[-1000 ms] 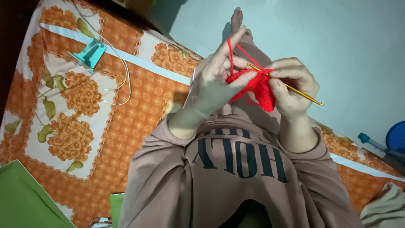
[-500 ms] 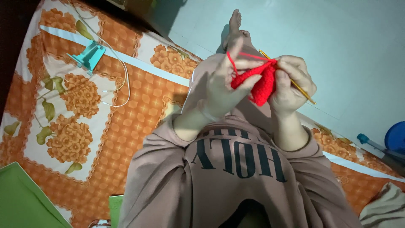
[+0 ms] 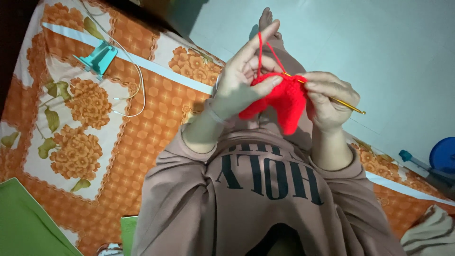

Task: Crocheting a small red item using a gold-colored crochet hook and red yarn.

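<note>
My left hand pinches the top edge of a red crochet piece, its index finger raised with the red yarn strand running over it. My right hand grips a thin golden crochet hook, whose tip goes into the red piece near the left thumb. Both hands are held up over my lap, above a brown sweatshirt with dark lettering.
An orange flowered bedsheet lies to the left, with a teal phone stand and a white cable on it. A green item sits bottom left. A pale tiled floor, my bare foot and a blue object are on the right.
The hands have shifted slightly and the red piece now hangs lower between them. The left index finger has lifted the yarn strand higher.
</note>
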